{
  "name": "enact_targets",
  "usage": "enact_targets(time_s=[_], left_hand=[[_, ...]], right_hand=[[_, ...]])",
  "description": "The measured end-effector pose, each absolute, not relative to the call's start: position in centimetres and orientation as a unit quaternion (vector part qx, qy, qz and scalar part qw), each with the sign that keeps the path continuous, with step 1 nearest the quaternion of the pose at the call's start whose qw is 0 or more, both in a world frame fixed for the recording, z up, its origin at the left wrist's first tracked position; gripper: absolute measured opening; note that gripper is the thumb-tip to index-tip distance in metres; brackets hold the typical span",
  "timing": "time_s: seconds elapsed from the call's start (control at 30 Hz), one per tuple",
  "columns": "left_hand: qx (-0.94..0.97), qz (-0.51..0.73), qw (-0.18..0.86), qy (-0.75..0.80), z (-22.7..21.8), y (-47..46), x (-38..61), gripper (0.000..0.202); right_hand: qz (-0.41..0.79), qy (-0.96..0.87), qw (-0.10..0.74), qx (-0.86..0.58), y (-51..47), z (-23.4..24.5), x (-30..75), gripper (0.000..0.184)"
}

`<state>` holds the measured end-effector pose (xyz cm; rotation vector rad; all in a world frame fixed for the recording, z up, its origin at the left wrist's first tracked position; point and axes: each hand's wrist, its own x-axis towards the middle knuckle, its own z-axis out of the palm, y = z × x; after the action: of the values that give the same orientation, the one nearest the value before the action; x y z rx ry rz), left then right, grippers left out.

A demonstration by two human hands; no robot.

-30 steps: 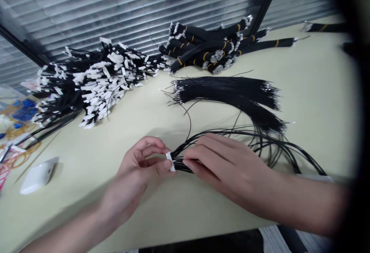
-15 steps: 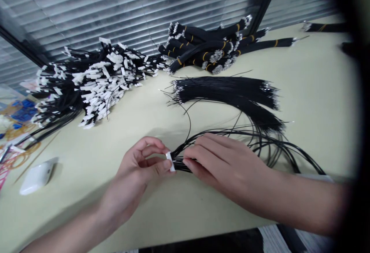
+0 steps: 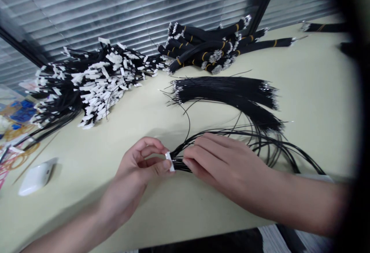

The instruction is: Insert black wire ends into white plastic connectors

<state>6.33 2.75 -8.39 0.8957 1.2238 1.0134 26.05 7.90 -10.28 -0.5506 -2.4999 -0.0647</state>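
Nothing much has moved: our left hand (image 3: pixel 135 176) still pinches the small white plastic connector housing (image 3: pixel 170 161) low over the pale table (image 3: pixel 95 145), right hand (image 3: pixel 222 164) closed on its thin black wires (image 3: pixel 178 163). We judge a wire could pull out if the looped strands snag. Behind, well apart: loose crimp-tipped black wire bundle (image 3: pixel 225 91), heap of white-ended black leads (image 3: pixel 86 79).

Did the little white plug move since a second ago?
No. The white plug, pinched by the left hand with the right hand on its black wires, sits as far from the loose wire bundle as before.
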Motion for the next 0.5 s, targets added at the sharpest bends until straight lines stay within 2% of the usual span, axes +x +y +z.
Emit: enact_targets(time_s=[0.5], left_hand=[[0.396, 0.44, 0.6, 0.537, -8.67, 2.74, 6.5, 0.022]], right_hand=[[-0.027, -0.934, 0.283, -0.215, 7.72, -9.7, 26.04, 0.013]])
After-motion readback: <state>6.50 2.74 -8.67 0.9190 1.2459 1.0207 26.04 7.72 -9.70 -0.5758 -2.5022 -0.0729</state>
